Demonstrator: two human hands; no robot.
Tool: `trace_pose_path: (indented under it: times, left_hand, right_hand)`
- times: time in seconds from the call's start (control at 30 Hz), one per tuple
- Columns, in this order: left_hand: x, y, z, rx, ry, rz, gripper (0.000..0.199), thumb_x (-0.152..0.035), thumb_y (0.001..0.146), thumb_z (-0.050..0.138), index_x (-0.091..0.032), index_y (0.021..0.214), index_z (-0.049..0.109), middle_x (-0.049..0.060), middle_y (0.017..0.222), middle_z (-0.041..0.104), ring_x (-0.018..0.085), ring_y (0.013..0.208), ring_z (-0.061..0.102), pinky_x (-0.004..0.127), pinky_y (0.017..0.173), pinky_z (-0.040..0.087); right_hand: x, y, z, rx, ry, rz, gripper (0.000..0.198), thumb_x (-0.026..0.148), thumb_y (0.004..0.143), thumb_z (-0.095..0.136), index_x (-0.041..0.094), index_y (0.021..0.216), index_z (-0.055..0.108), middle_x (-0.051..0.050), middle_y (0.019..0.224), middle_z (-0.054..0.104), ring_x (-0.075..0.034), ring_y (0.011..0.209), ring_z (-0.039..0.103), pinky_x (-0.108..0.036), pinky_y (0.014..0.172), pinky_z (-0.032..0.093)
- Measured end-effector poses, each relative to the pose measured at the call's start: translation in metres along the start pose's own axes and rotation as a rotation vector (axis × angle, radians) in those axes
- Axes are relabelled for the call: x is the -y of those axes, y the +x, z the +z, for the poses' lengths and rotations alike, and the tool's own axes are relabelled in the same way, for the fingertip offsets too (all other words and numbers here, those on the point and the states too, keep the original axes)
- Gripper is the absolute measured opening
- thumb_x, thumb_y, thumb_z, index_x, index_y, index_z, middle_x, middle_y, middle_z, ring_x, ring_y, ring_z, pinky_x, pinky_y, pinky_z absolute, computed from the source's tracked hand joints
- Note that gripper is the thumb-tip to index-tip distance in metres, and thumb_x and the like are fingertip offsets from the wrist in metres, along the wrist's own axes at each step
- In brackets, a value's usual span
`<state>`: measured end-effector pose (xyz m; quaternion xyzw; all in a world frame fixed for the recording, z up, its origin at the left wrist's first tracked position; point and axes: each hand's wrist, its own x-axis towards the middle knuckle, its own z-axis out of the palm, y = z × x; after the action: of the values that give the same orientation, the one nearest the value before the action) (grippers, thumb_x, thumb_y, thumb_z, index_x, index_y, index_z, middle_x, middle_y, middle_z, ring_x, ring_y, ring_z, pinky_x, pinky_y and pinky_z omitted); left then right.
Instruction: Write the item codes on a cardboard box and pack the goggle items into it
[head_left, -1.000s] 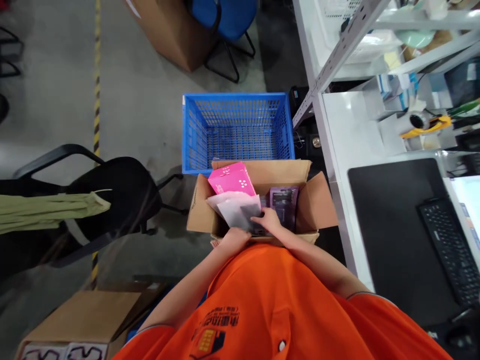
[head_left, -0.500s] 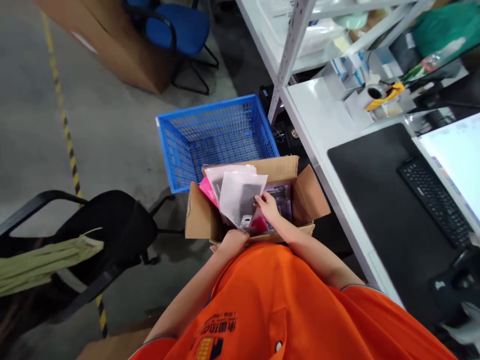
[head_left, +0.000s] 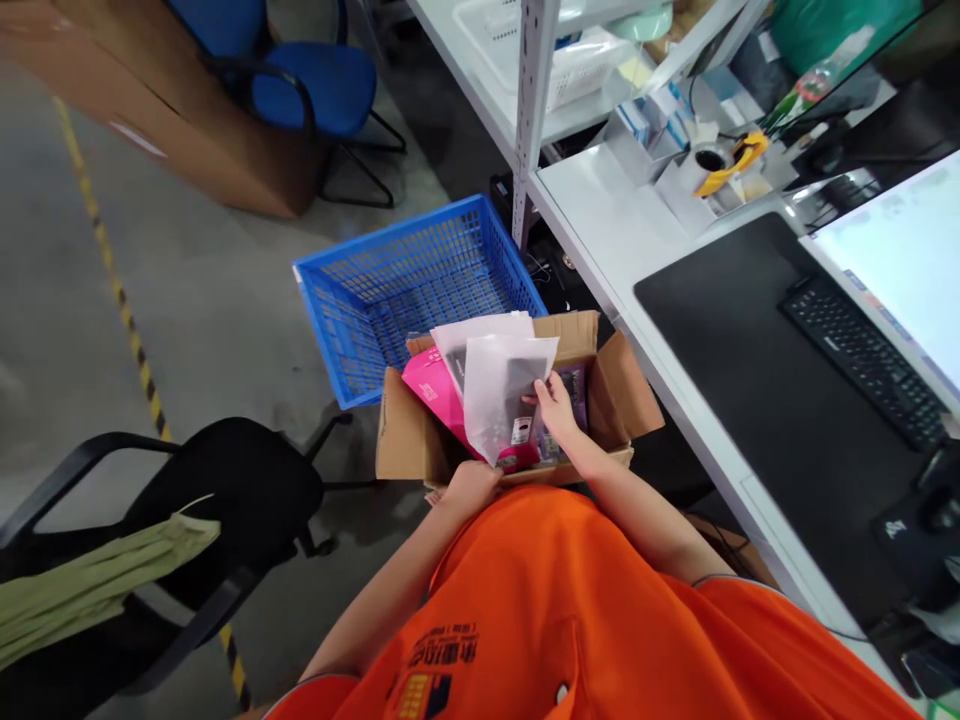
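An open cardboard box (head_left: 403, 440) is held against my orange shirt. Inside are flat packages: a bright pink one (head_left: 439, 392), a pale frosted bag (head_left: 457, 345), and a purple-toned package (head_left: 576, 392) at the right. My right hand (head_left: 556, 408) pinches a second frosted zip bag (head_left: 491, 385), with a dark item and a small white label showing through, raised at a tilt above the box. My left hand (head_left: 474, 485) is curled at the box's near rim, close to the lower corner of that bag; its fingertips are partly hidden.
A blue plastic crate (head_left: 420, 235) stands just beyond the box. At right, a white desk (head_left: 600, 215) carries a black mat (head_left: 720, 330), a keyboard (head_left: 862, 350) and a monitor. A black chair (head_left: 247, 480) with a green cloth is at left; a blue chair (head_left: 319, 90) stands farther off.
The frosted bag in my right hand has shifted slightly right, uncovering more of the pink package. My left hand stays at the box's near rim. The camera view has turned a little.
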<state>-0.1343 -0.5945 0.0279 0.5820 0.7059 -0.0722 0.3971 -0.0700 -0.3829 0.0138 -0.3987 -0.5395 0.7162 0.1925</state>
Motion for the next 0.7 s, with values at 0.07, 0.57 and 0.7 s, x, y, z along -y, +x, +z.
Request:
trace_pose_path:
  times: [0.07,0.57,0.7]
  left_hand:
    - [-0.001,0.0,-0.001,-0.003,-0.006,0.007,0.029,-0.025,0.095,0.055,-0.01,0.11,0.074,0.019,0.102,0.073,0.034,0.102,0.07,0.041,0.09,0.053]
    - [-0.008,-0.003,-0.004,0.055,-0.094,-0.038,0.029,-0.02,0.098,0.051,-0.008,0.115,0.072,0.017,0.115,0.071,0.029,0.112,0.064,0.036,0.099,0.044]
    - [-0.01,-0.004,-0.01,0.12,-0.079,-0.052,0.03,-0.022,0.099,0.05,-0.011,0.117,0.072,0.016,0.118,0.071,0.029,0.114,0.065,0.036,0.099,0.044]
  right_hand:
    - [-0.005,-0.009,-0.005,0.028,0.025,0.018,0.052,0.058,0.077,0.062,0.022,0.112,0.051,-0.007,0.114,0.058,-0.018,0.097,0.059,-0.032,0.079,0.061]
    - [-0.038,-0.021,-0.023,0.138,0.019,0.215,0.034,0.032,0.055,0.081,0.016,0.068,0.054,0.003,0.07,0.056,-0.01,0.071,0.048,-0.02,0.069,0.039]
    - [-0.029,-0.028,-0.01,0.127,0.091,0.269,0.032,0.032,0.069,0.075,0.017,0.074,0.047,0.003,0.069,0.052,-0.011,0.07,0.052,-0.024,0.073,0.048]
